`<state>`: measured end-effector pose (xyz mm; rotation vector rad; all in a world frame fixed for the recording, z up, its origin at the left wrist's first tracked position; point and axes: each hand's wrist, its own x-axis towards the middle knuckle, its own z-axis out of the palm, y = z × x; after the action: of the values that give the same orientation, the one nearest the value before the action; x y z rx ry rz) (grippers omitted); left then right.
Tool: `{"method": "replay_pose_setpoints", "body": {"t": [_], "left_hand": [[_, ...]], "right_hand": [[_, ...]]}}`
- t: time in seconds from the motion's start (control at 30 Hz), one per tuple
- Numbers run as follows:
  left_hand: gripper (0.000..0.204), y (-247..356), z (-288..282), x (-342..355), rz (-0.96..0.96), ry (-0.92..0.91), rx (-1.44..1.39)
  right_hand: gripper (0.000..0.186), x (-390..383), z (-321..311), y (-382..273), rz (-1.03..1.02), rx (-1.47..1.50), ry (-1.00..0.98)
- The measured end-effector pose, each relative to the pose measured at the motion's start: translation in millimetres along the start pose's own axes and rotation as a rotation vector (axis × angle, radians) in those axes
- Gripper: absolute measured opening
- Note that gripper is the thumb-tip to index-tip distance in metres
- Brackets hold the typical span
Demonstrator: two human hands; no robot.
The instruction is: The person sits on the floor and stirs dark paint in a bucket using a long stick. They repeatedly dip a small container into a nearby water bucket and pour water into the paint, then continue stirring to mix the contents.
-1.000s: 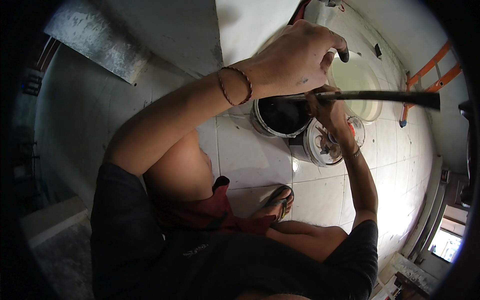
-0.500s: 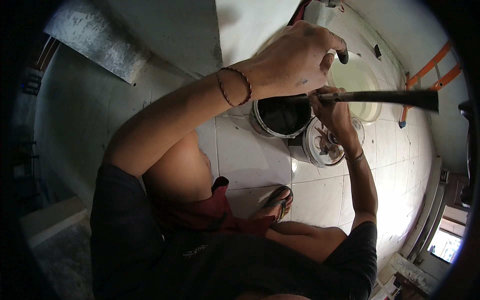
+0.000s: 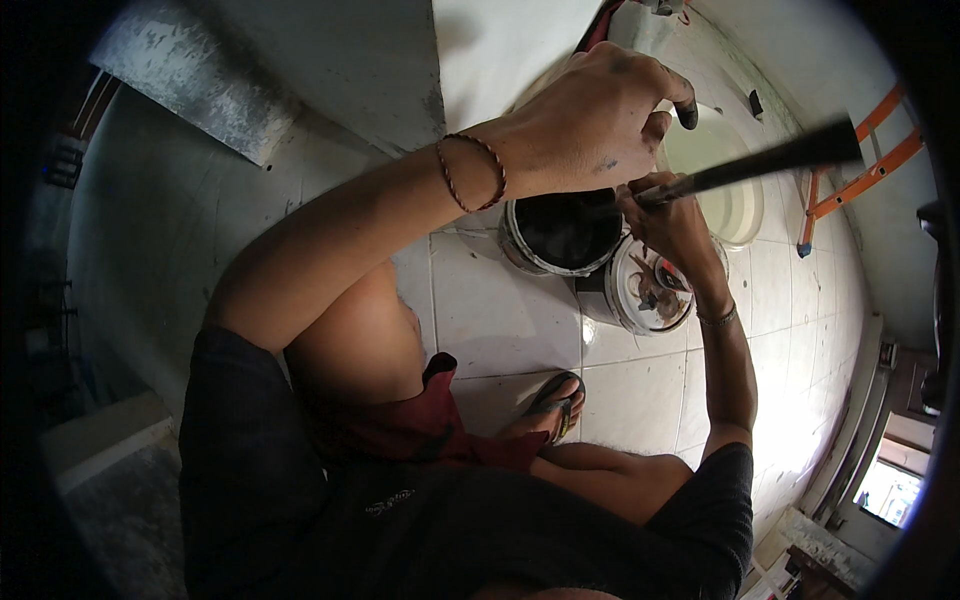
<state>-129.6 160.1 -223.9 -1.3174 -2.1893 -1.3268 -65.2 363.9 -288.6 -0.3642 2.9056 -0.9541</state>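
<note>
My left hand (image 3: 610, 115) hangs over the buckets with its index finger and thumb apart. The fingertip is stained black, the other fingers are hidden, and nothing shows in the hand. Below and right of it, my right hand (image 3: 668, 222) is closed round a long stick (image 3: 765, 162) with a wide black upper end. Its lower end points toward a bucket of black liquid (image 3: 565, 235); the left hand and the dark contents hide where it ends. A lidded bucket (image 3: 628, 300) stands beside this, its top smeared and carrying a small can (image 3: 672, 275) and scraps.
Behind my hands stands a pale round tub (image 3: 738, 215). Orange ladder legs (image 3: 850, 190) rise at the far right by the wall. My sandalled foot (image 3: 555, 408) rests on white floor tiles. A wall corner (image 3: 440, 70) juts in at the upper left.
The stick has tilted, its wide black end swinging upward in the picture. My right hand has turned slightly with it. The left hand has hardly moved.
</note>
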Motion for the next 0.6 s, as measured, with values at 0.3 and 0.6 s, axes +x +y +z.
{"method": "replay_pose_setpoints", "body": {"t": [0.3,0.6], "left_hand": [[0.017,0,1,1,0.013,-0.009,0.024],[0.018,2,-4,2,-0.011,-0.031,0.047]], "right_hand": [[0.023,1,13,9,0.047,0.238,0.051],[0.024,0,2,3,0.062,0.212,-0.15]]}}
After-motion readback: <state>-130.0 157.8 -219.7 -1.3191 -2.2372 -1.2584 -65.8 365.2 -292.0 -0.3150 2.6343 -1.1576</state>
